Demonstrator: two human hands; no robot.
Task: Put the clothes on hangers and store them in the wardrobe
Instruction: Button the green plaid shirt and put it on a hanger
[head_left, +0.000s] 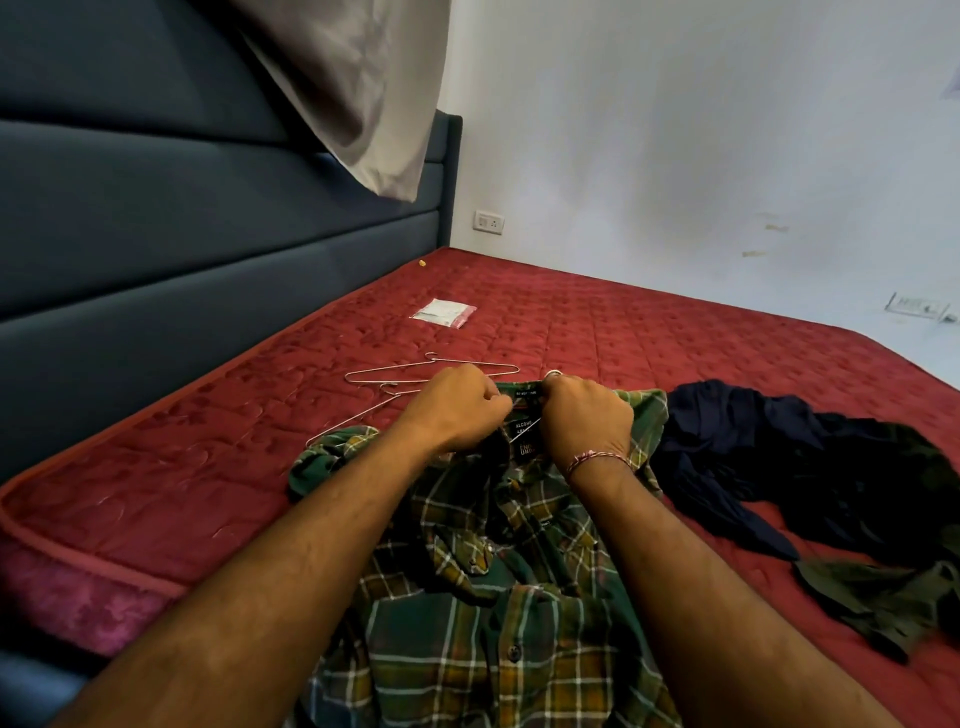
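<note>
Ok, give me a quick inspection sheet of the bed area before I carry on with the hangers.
Surface: red quilted mattress, bare of sheets.
Job's things: green plaid shirt spread out, collar away from the person; two wire hangers beyond the collar; dark clothes pile to its right.
Clutter: small plastic packet; tiny yellow scrap by the headboard.
Grippers: left hand and right hand both grip the collar.
Cables: nothing seen.
Surroundings: dark headboard, white wall with sockets, hanging curtain; no wardrobe in view.
</note>
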